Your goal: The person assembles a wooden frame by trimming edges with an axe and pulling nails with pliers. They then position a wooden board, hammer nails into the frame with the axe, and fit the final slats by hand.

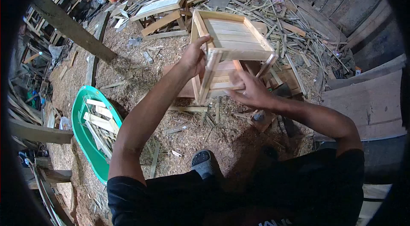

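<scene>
Head view: crate (232, 38) at 12 o'clock looks mostly built, slats fixed; left hand (194, 57) curls fingers over its rim, right hand (250, 91) spreads fingers on its side; spare slats (98, 121) lie at 8 o'clock.

We see a person in a black short-sleeved shirt (239, 196), plain and dark across the front, with a scrap of white lettering (273, 223) just showing at the bottom edge of the view. The left sleeve (128, 189) and the right sleeve (351, 164) each end on the upper arm in a simple hem, and below them the arms, the left hand (193, 57) and the right hand (252, 91) are bare. Under the shirt we make out the rounded grey toe of a shoe (201, 160), and a darker shoe (267, 153) beside it in shadow.
</scene>
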`<action>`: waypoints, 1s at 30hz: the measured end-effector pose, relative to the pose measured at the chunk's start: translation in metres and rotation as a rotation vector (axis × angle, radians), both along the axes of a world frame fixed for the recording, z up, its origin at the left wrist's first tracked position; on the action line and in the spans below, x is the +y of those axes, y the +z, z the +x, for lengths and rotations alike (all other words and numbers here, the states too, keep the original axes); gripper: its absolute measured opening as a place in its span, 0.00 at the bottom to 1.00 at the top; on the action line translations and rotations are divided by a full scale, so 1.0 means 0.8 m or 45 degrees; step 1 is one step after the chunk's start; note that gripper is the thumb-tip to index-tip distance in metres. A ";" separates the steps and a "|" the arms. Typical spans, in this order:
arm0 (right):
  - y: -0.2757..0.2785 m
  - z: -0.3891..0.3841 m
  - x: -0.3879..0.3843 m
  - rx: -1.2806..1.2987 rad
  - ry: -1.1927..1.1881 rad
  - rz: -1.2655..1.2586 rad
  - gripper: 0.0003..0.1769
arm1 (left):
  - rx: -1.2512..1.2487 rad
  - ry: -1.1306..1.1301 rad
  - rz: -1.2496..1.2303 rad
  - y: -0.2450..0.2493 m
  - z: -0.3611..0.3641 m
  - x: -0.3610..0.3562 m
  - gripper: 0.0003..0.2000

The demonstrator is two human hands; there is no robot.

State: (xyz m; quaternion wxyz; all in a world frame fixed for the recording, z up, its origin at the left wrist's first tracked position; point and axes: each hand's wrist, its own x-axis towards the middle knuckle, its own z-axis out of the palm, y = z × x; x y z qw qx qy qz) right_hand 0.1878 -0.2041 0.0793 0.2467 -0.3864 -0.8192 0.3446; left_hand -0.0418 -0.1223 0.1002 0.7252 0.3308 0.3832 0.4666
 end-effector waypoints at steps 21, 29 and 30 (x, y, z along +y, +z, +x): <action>0.073 -0.038 0.087 0.689 -0.005 -0.056 0.24 | -0.485 0.453 0.000 0.070 0.043 0.002 0.21; 0.068 -0.042 0.095 0.624 0.006 0.073 0.24 | -0.532 0.535 0.014 0.057 0.039 0.005 0.26; 0.071 -0.044 0.092 0.639 0.013 0.068 0.24 | -0.535 0.522 0.015 0.057 0.037 0.006 0.26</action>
